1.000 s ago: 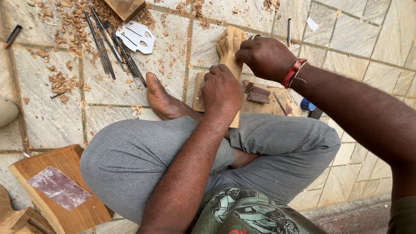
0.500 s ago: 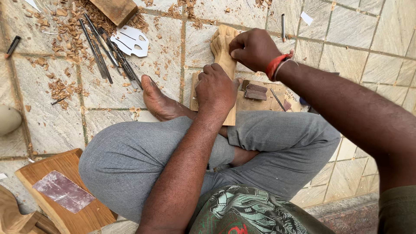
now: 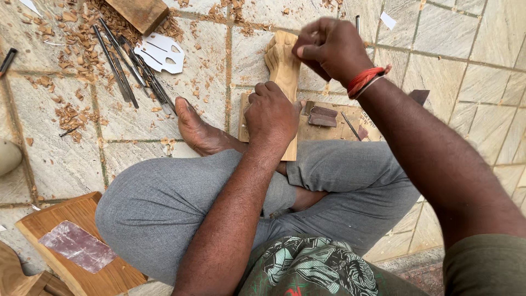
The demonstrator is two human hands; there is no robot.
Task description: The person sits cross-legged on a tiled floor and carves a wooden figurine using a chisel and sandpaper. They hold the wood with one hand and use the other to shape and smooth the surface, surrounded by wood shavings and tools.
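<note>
I sit cross-legged on a stone tile floor. A pale carved wooden piece (image 3: 282, 61) lies over a flat board (image 3: 334, 131) in front of my legs. My left hand (image 3: 270, 116) is clamped around the lower part of the piece and presses it down. My right hand (image 3: 330, 50), with a red band at the wrist, is closed in a fist at the piece's carved upper end, fingers pinched together. Whatever is inside those fingers is hidden. My bare foot (image 3: 200, 133) rests just left of the board.
Several long metal chisels (image 3: 123, 63) and a white cut-out template (image 3: 162, 52) lie among wood chips at the upper left, near a wood block (image 3: 139, 12). A wooden board with a sheet of sandpaper (image 3: 76, 246) sits at the lower left. Small dark scraps (image 3: 322, 116) lie on the flat board.
My right hand has shifted a little up and away along the carved end. My left hand keeps its grip in the same place. The view has drifted slightly.
</note>
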